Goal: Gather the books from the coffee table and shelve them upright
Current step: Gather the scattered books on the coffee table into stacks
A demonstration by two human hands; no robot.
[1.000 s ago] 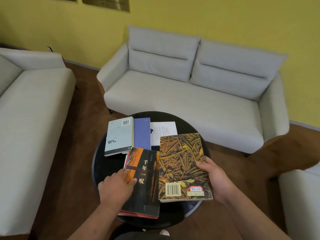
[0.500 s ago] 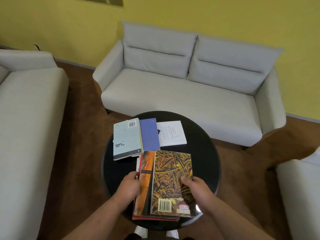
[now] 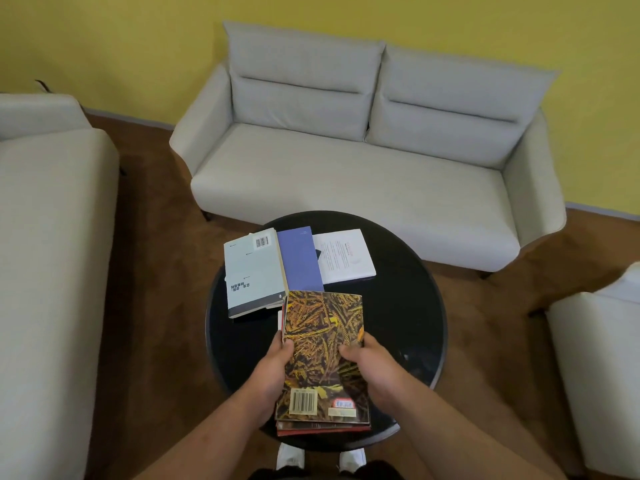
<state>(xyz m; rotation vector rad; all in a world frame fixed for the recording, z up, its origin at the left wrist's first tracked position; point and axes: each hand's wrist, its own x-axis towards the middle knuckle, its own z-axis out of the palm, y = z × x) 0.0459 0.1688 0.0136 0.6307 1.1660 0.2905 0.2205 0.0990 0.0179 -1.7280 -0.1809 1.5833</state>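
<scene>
A stack of books topped by a yellow-brown patterned book (image 3: 323, 327) lies at the near edge of the round black coffee table (image 3: 405, 306). My left hand (image 3: 273, 368) grips the stack's left edge and my right hand (image 3: 370, 365) grips its right edge, thumb on the cover. A red-edged book (image 3: 322, 429) shows at the stack's bottom. Farther back on the table lie a pale grey-blue book (image 3: 251, 271), a purple-blue book (image 3: 299, 259) partly under it, and a white book (image 3: 344, 256).
A light grey two-seat sofa (image 3: 346, 161) stands behind the table against the yellow wall. Another grey sofa (image 3: 45, 254) is at the left, and a grey seat (image 3: 602, 368) at the right. Brown floor surrounds the table. My white shoes (image 3: 291, 457) show below its edge.
The patterned book has slid left over the dark orange book and now covers it squarely. Both hands have moved in to grip the stack's two sides.
</scene>
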